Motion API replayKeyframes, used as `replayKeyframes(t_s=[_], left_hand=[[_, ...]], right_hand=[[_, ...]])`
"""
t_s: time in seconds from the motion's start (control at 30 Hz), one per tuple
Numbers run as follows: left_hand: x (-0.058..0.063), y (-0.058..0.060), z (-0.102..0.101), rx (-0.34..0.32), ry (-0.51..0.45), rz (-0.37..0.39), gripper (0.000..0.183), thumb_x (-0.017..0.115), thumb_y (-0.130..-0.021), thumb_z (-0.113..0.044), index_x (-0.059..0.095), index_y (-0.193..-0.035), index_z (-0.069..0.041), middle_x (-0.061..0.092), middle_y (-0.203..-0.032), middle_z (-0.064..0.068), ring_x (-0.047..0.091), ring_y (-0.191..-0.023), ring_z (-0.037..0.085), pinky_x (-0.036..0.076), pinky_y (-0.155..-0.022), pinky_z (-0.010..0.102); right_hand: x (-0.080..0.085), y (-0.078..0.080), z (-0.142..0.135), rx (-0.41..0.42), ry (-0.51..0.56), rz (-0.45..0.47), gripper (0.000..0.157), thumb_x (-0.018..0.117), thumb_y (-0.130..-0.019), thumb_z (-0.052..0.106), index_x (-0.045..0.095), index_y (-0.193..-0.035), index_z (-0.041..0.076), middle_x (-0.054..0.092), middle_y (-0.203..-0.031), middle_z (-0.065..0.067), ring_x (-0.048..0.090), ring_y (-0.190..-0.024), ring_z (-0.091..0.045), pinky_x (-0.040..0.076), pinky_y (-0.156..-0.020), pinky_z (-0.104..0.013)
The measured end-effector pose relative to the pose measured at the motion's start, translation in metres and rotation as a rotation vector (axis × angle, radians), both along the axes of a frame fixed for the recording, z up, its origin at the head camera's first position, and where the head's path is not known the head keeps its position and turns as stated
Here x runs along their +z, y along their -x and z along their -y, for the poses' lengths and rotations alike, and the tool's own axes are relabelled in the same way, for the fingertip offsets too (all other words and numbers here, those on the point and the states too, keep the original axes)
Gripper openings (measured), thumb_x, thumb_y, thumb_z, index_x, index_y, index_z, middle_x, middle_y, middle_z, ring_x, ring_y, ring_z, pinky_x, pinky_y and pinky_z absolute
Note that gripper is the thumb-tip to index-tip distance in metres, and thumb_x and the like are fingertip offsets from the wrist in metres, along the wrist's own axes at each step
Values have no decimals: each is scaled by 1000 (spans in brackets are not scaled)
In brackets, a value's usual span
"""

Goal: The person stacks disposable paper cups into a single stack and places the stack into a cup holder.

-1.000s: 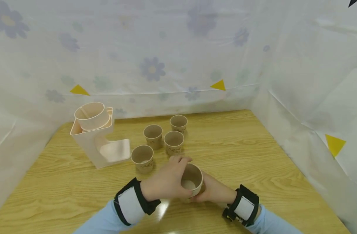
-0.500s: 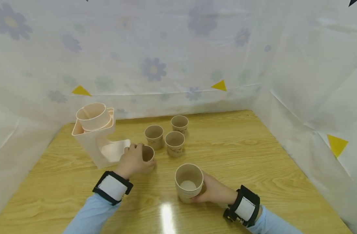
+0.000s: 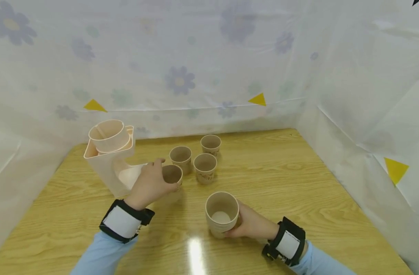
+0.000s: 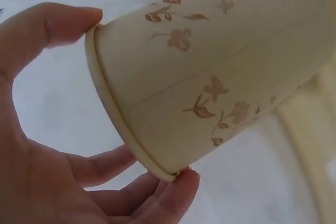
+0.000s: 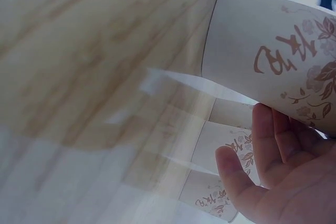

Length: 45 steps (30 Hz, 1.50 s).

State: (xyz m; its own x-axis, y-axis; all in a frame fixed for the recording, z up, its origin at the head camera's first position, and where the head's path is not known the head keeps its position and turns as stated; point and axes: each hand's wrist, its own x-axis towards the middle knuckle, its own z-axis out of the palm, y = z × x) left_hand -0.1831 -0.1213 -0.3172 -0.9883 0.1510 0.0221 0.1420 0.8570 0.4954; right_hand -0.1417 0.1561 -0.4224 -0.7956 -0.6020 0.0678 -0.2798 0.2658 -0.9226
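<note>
My left hand [image 3: 152, 183] grips a paper cup [image 3: 173, 174] by its rim, thumb on one side and fingers on the other. The left wrist view shows this cup [image 4: 210, 72] tilted, with small brown flowers on its wall. Nearer the front, my right hand [image 3: 245, 221] holds the side of upright paper cups [image 3: 213, 225] that look nested, with a second rim line below the top one. In the right wrist view, curled fingertips [image 5: 263, 116] meet the wall of these cups [image 5: 262, 45], which bears brown writing and flowers.
Behind stand three more upright paper cups: a left one [image 3: 180, 154], a middle one [image 3: 204, 168] and a far one [image 3: 211, 143]. A pale pink dispenser-like stand [image 3: 106, 168] with a round container [image 3: 109, 135] on top is at left. A flowered curtain [image 3: 209, 68] borders the wooden table [image 3: 281, 172].
My left hand left the front cups, reached left to the cup beside the stand, and has raised it slightly. My right hand has stayed at the nested cups.
</note>
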Motion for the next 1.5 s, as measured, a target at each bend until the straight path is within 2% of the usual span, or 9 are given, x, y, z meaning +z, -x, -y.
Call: replayKeyframes(t_s=[0.23,0.33,0.43,0.5,0.63,0.93,1.07,1.27,1.5], left_hand=[[58,-27,-27,-228,-220,-50,79,74,-72,-30,40,-137,0,53,-131,20,50,-118,32,45,-96,49],[71,-37,-40,-301,-230,-123,76,74,-71,-27,43,-134,2,57,-125,18,52,-112,29,47,-93,46],[76,-44,-50,-349,-202,-208,74,75,-69,-25,47,-131,3,60,-117,16,54,-105,26,50,-88,43],[76,-48,-56,-370,-180,-221,72,74,-68,-25,48,-129,1,60,-116,13,53,-102,24,50,-86,41],[69,-52,-66,-399,-145,-165,72,74,-67,-27,48,-129,-2,56,-123,11,51,-106,21,49,-91,38],[40,-51,-79,-458,-77,-21,73,73,-68,-30,47,-131,-3,53,-123,15,49,-104,23,50,-86,39],[29,-49,-83,-492,-39,-10,69,72,-68,-25,49,-129,-2,54,-120,16,50,-102,24,51,-83,39],[15,-49,-87,-520,-10,18,69,74,-69,-22,49,-128,2,54,-126,18,47,-116,29,48,-93,43],[8,-48,-87,-533,7,1,71,74,-66,-21,49,-129,2,54,-125,18,47,-114,29,49,-92,42]], right_hand=[[-2,1,-2,2,-10,-41,83,81,-66,13,38,-137,4,52,-132,-16,48,-120,-28,32,-105,-58],[-1,1,-2,12,5,2,83,80,-67,12,38,-137,5,52,-132,-15,47,-121,-27,31,-105,-55],[1,1,-1,24,-1,19,80,79,-68,13,38,-136,5,52,-131,-14,49,-119,-27,33,-104,-53],[2,1,-1,33,-4,29,78,78,-69,13,38,-136,5,53,-131,-14,50,-119,-27,35,-104,-52],[2,1,-2,48,-11,29,77,78,-71,14,37,-136,6,55,-130,-13,51,-118,-23,37,-104,-49],[1,2,-2,71,0,49,76,76,-73,13,37,-137,8,56,-129,-13,53,-115,-19,39,-102,-46],[1,1,-2,79,12,50,75,76,-73,12,37,-138,7,54,-131,-15,53,-116,-22,41,-101,-44],[-1,1,-2,76,35,47,76,75,-74,13,35,-138,7,49,-134,-16,49,-117,-27,44,-99,-42],[-2,1,-2,75,44,46,77,75,-74,11,34,-138,7,48,-133,-16,49,-116,-29,44,-98,-41]])
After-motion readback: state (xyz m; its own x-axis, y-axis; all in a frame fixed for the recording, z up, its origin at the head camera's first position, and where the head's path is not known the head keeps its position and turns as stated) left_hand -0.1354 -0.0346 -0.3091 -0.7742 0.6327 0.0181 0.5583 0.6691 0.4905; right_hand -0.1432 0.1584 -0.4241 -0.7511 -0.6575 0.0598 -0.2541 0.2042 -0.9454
